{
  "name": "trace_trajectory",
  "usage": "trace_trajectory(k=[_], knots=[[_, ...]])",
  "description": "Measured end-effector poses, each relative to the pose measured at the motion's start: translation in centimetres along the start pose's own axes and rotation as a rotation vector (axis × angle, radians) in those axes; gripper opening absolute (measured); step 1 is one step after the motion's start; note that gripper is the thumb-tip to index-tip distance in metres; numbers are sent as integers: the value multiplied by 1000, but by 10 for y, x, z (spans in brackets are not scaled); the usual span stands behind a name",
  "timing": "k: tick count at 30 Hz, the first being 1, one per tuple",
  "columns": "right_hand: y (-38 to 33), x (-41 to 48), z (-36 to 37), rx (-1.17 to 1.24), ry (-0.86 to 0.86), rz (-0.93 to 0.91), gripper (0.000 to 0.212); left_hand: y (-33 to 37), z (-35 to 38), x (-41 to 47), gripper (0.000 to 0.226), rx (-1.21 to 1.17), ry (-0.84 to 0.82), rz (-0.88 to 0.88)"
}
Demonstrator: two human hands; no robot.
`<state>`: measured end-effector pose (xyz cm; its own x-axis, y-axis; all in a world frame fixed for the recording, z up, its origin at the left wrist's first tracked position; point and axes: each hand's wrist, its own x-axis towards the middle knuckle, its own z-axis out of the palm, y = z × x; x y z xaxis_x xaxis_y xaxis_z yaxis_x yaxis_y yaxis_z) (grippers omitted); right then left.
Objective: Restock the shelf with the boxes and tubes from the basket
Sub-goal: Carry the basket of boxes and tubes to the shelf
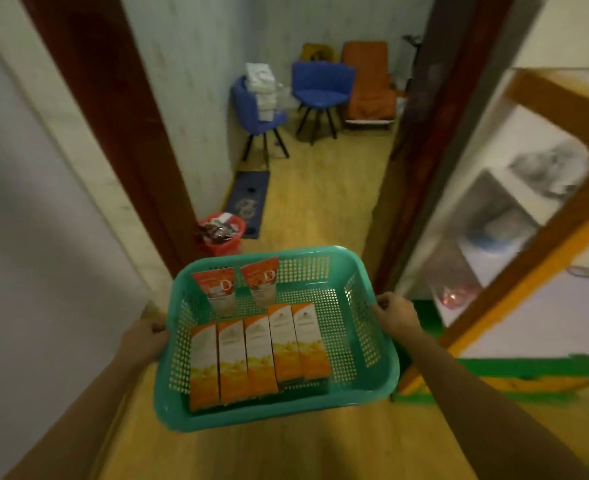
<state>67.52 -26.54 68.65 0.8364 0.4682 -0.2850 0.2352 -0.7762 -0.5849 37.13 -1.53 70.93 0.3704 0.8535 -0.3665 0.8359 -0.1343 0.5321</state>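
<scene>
I carry a teal perforated plastic basket (355, 386) in front of me, above the floor. My left hand (147, 336) grips its left rim and my right hand (395, 315) grips its right rim. Several orange-and-white boxes (256, 355) lie side by side on the basket's bottom. Two orange-and-white tubes (239, 285) lean against its far wall. At the right stands a glass-fronted shelf unit (514, 216) with an orange-brown frame, its contents blurred.
A dark wooden doorway (120, 133) opens ahead onto a yellow floor. A red bin (222, 233) full of wrappers sits by the left door post, a dark mat (248, 202) beyond it. Two blue chairs (320, 91) and an orange seat (369, 84) stand at the back.
</scene>
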Motion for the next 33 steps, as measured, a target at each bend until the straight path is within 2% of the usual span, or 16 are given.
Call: trace_trajectory(k=[11,17,19,26,30,33], knots=[[239,-84,-147,49,195,238,28,148,167,-104,15,62,-210,169],[363,-135,-221,132,255,340,21,217,264,-175,18,71,-345,270],[399,-151,-247,150,286,385,26,243,296,-197,19,91,-379,307],[504,-191,-328,157,308,555,32,335,396,-261,17,152,-475,451],[556,-195,-368,162,328,620,33,389,446,-285,25,175,-507,501],[595,-185,-402,190,321,651,33,433,483,-307,18,146,-537,538]])
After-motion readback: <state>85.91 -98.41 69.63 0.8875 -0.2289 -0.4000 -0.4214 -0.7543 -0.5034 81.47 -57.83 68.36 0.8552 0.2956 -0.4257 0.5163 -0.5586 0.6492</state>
